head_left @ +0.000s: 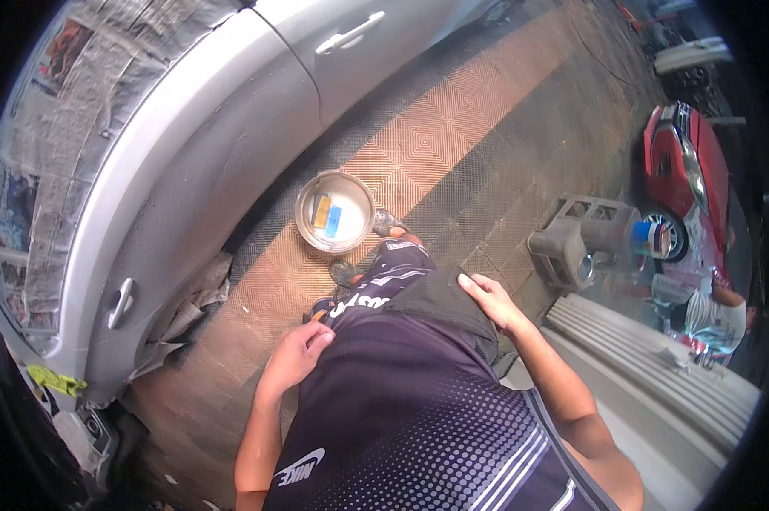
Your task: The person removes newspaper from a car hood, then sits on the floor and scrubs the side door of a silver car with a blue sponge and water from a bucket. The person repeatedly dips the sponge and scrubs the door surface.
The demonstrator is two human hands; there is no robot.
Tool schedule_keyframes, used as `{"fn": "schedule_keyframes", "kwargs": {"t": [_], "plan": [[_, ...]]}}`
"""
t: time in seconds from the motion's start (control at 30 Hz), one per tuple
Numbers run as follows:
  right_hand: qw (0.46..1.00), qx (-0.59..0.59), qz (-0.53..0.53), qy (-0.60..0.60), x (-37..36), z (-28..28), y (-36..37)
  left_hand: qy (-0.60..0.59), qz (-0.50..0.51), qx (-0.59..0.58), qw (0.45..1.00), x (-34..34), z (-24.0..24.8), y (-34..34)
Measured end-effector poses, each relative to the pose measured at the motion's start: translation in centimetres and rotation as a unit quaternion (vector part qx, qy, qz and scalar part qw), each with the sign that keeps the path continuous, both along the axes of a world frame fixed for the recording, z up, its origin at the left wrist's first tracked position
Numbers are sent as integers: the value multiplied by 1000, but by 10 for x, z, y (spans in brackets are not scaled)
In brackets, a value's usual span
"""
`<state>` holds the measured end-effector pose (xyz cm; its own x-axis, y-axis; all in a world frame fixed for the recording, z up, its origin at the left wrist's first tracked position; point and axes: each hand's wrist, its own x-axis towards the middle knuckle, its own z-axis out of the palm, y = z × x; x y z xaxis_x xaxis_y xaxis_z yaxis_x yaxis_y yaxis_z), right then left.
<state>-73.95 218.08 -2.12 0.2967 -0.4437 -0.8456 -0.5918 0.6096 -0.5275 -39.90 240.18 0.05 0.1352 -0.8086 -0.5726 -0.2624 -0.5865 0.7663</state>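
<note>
My left hand (300,354) is beside the left side of my dark shorts (393,289), fingers curled in and thumb against them. Whatever it may hold is hidden. My right hand (490,301) lies at the right side of the shorts against dark fabric (448,302), its fingers loosely stretched. On the floor ahead of my feet stands a round whitish bucket (301,213). Inside it are a yellow block (322,210) and a blue block (333,221), side by side. Neither hand touches the bucket.
A silver-grey car body (206,128) with door handles fills the left, its windows covered with newspaper (86,111). On the right are a grey plastic stool (563,243) holding bottles, a white ribbed panel (640,341) and a red car part (700,153). Patterned tiles (436,128) cover the floor.
</note>
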Motion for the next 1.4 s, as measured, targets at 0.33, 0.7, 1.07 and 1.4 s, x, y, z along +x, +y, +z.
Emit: {"fn": "schedule_keyframes", "kwargs": {"t": [0.33,0.7,1.07,1.4], "plan": [[996,58,55,-32,21,-11,-5,71,-19,147,986,40,18,63],[959,168,220,59,56,0,-54,89,209,116,967,9,-6,138],[960,277,-30,-18,-7,-19,-1,67,306,-98,945,-15,-6,59],[950,251,-175,-57,-73,-73,67,68,186,-114,974,-9,-23,-23]]}}
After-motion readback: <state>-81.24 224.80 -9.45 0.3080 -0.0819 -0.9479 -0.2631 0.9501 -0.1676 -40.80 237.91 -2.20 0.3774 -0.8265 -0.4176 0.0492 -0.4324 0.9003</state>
